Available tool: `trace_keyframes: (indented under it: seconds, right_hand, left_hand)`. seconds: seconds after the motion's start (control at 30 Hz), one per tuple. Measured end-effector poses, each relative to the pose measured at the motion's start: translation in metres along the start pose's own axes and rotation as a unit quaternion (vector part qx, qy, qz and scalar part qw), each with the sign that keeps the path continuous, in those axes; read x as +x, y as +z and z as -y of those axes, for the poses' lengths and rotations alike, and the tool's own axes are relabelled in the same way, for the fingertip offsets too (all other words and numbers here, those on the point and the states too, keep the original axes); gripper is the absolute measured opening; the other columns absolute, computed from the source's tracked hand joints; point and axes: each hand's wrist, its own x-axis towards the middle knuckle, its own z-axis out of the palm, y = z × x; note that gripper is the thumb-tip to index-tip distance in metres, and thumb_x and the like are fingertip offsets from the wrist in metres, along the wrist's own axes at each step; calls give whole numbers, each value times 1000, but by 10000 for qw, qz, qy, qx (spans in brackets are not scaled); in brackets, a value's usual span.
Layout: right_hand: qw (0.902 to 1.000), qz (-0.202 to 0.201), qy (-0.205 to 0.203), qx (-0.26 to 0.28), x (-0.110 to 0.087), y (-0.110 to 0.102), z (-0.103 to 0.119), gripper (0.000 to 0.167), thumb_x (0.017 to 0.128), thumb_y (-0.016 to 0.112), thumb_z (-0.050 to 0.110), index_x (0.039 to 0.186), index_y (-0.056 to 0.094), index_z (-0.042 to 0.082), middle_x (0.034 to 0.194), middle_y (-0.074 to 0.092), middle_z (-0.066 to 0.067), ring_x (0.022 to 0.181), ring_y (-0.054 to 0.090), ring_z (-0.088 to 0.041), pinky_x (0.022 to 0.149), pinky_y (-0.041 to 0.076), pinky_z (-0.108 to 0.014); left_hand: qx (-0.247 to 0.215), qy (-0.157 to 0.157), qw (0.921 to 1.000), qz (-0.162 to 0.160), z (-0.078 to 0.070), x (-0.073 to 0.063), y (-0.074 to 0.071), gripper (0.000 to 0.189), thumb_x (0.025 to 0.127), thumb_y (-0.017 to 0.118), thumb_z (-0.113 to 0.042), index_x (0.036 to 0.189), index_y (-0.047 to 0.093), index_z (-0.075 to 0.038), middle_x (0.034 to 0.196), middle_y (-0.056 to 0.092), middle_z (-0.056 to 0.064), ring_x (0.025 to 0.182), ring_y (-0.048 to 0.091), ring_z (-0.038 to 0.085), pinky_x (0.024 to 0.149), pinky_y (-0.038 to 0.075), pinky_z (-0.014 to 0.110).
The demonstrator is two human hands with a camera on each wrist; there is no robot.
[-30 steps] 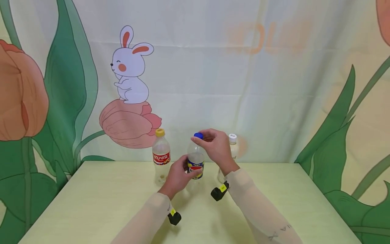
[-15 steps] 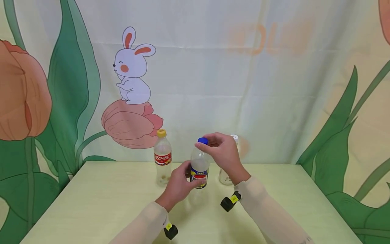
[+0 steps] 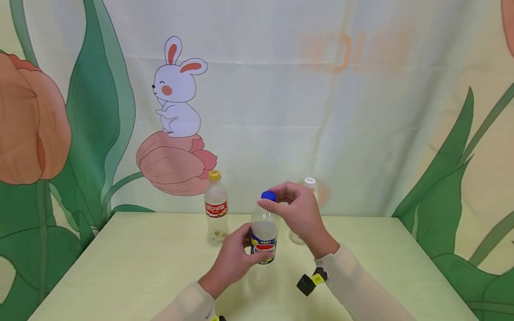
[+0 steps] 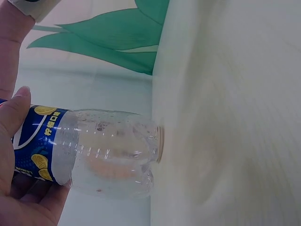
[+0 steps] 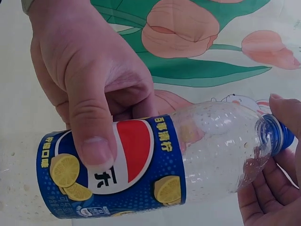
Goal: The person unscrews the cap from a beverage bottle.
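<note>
My left hand point(image 3: 237, 256) grips a clear plastic soda bottle point(image 3: 265, 218) round its blue label, thumb across the front. Lemon slices and a red, white and blue emblem show on that label point(image 5: 164, 165) in the right wrist view. At the top, my right hand point(image 3: 299, 207) pinches the blue cap point(image 3: 268, 195), which sits on the neck. The bottle stands nearly upright, and its clear base point(image 4: 136, 155) is close to the tabletop in the left wrist view. The left fingers behind the bottle are partly hidden.
Left of the held bottle stands a clear bottle point(image 3: 217, 209) with a red label and yellow cap. Behind my right hand is another clear bottle, partly hidden, with a white cap point(image 3: 309, 181). A printed curtain point(image 3: 257, 102) hangs behind the pale table point(image 3: 132, 267).
Both hands have brought the blue-capped bottle nearer to me, lower in the head view. The white-capped bottle's cap shows more fully than half a second ago. The other two bottles stay put.
</note>
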Motion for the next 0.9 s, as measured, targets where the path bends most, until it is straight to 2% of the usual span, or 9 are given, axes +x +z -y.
trace_keyframes:
  seconds: [0.3,0.57,0.73,0.9]
  right_hand:
    - [9999,-84,-131,69,-9,-5,7,25,80,89,28,99,79,15,91,77,-3,90,67,-24,80,56,-38]
    - [9998,-101,-157,16,-11,-5,10,24,81,89,27,99,80,14,91,78,-4,93,66,-23,80,55,-38]
    - [9997,-61,-216,18,-12,-4,13,22,82,88,25,99,80,13,92,77,-4,95,65,-23,82,54,-39]
    - [9994,35,-343,-59,-14,-4,16,19,82,88,24,97,81,14,92,78,-2,94,65,-22,80,54,-38]
  left_hand:
    - [-147,209,9996,82,-5,-6,1,65,79,90,-29,134,60,-13,123,70,5,112,68,21,102,58,36]
    - [-106,181,9997,133,-5,-6,1,65,81,88,-33,136,60,-13,127,71,6,115,69,22,104,57,39]
    - [-168,244,9995,66,-3,-7,1,62,80,89,-31,133,63,-12,124,73,7,113,70,23,103,57,40]
    - [-224,443,9988,-59,-1,-8,3,59,78,91,-28,129,66,-11,118,75,6,109,72,21,100,59,40]
